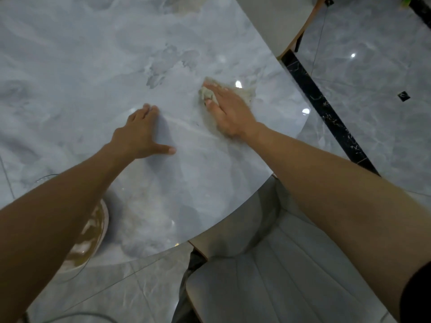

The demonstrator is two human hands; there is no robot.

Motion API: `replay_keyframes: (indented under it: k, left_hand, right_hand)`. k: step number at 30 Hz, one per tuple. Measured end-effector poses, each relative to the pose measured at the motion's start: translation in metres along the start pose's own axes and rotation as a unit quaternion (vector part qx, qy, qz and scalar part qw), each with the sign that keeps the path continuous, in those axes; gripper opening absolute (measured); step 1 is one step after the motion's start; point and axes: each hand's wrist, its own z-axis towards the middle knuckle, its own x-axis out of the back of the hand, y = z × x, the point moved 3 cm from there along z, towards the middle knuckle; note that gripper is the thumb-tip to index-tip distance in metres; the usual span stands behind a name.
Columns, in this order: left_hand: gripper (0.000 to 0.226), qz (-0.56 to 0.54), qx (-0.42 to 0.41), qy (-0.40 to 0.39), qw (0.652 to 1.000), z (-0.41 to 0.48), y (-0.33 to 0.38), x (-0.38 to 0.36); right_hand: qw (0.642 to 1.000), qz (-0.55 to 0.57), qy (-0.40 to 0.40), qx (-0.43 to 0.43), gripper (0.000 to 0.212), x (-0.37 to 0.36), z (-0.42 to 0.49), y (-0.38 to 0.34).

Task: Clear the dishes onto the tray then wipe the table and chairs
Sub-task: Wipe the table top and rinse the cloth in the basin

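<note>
Closest, a pale padded chair (279, 276) by the edge of the table (93, 66). On the table, half hidden under the left arm (58, 217), a round dish (94, 231) with something brown inside. Further out, left hand (140, 136) flat on the stone top, fingers straight, holding nothing. Then right hand (229, 113) flat on a pale cloth (206, 93), pressing down.

Cloth (245, 94) largely hidden beneath right hand (229, 113), gold-toned dish (93, 234) half covered by left forearm (58, 206), far chair (275, 19) cut by top edge, green object (407, 1) in corner, unidentifiable.
</note>
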Motion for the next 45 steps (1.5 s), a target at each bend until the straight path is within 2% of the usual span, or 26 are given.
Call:
replay_keyframes:
  k: [4, 8, 11, 13, 15, 16, 22, 27, 30, 34, 40, 45]
  left_hand:
    - [0.140, 0.021, 0.016, 0.012, 1.000, -0.002, 0.007, 0.006]
    - [0.143, 0.034, 0.029, 0.002, 0.999, -0.003, 0.009, 0.007]
    - [0.144, 0.029, 0.026, -0.002, 0.999, -0.005, 0.009, 0.007]
    - [0.143, 0.032, 0.024, -0.001, 0.999, -0.006, 0.009, 0.009]
    - [0.143, 0.035, 0.016, -0.005, 0.999, -0.005, 0.009, 0.009]
    - [0.143, 0.038, 0.011, -0.007, 0.999, -0.005, 0.008, 0.008]
    - [0.137, 0.034, -0.026, 0.005, 0.999, 0.004, -0.005, 0.006]
    - [0.091, 0.011, -0.063, 0.071, 0.995, 0.027, -0.022, 0.031]
    - [0.076, -0.005, -0.074, 0.109, 0.991, 0.049, -0.041, 0.051]
    - [0.074, -0.014, -0.065, 0.127, 0.990, 0.082, -0.063, 0.072]
    - [0.059, 0.000, -0.055, 0.123, 0.991, 0.129, -0.079, 0.087]
    - [0.073, -0.004, -0.041, 0.095, 0.995, 0.168, -0.082, 0.097]
  right_hand:
    - [0.998, 0.041, -0.044, 0.022, 0.054, -0.005, -0.022, -0.012]
    - [0.996, 0.055, -0.074, 0.005, 0.052, -0.013, -0.047, -0.016]
    - [0.993, 0.029, -0.112, 0.015, 0.055, -0.017, -0.065, -0.012]
    - [0.990, -0.046, -0.109, 0.076, 0.057, -0.019, -0.076, -0.005]
    - [0.967, -0.195, -0.075, 0.143, 0.061, -0.024, -0.084, 0.007]
    - [0.958, -0.240, -0.054, 0.149, 0.062, -0.026, -0.086, 0.012]
    - [0.966, -0.254, 0.057, 0.005, 0.063, -0.015, -0.053, 0.021]
    - [0.965, -0.230, 0.095, -0.086, 0.063, 0.015, -0.002, 0.042]
    - [0.956, -0.241, 0.125, -0.114, 0.064, 0.019, 0.026, 0.047]
    - [0.944, -0.255, 0.153, -0.140, 0.067, 0.019, 0.060, 0.043]
    - [0.942, -0.262, 0.153, -0.141, 0.069, 0.011, 0.099, 0.030]
    - [0.953, -0.265, 0.125, -0.078, 0.066, -0.019, 0.148, -0.002]
